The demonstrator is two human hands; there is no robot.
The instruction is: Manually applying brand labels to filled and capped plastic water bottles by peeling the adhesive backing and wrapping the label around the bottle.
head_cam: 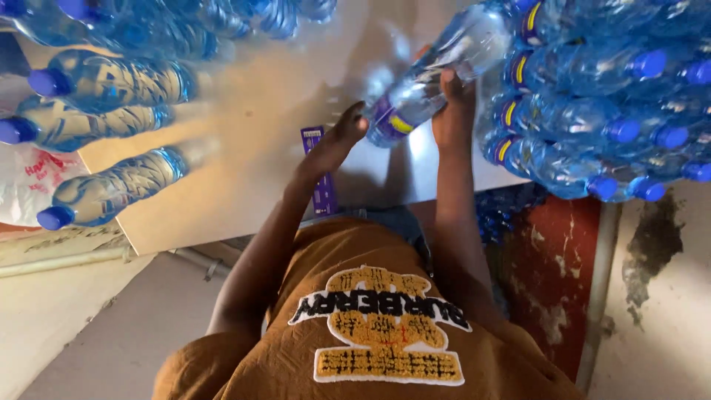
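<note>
Clear plastic marks the water bottle [437, 70] that is gripped over the pale tabletop [252, 163]. It is held slantwise, and a purple label band with a yellow stripe is wrapped around it near its lower end. The right hand [453, 111] is closed around the bottle from beneath, at the side nearer the stacked bottles [592, 96]. The left hand [342, 137] is held with its fingers loosely curled, its fingertips set against the bottle's labelled end; whether a real grip is taken there cannot be told.

To the right of the held bottle, the stacked bottles are piled on their sides, with blue caps turned outward and purple-and-yellow label bands showing on those closest to the held bottle. To the left of the held bottle, well apart from it, a row of bottles [111, 133] is laid across the tabletop's edge, blue caps pointing away from the centre. Just below the left hand, a narrow purple strip [320, 174] of printed labels is seen lying flat on the tabletop and reaching towards its near edge. Beside the row of bottles, at the far left, a white plastic bag [22, 185] with red print is partly shown. Below the held bottle, a brown shirt [370, 326] with a stitched patch is worn by the person.
</note>
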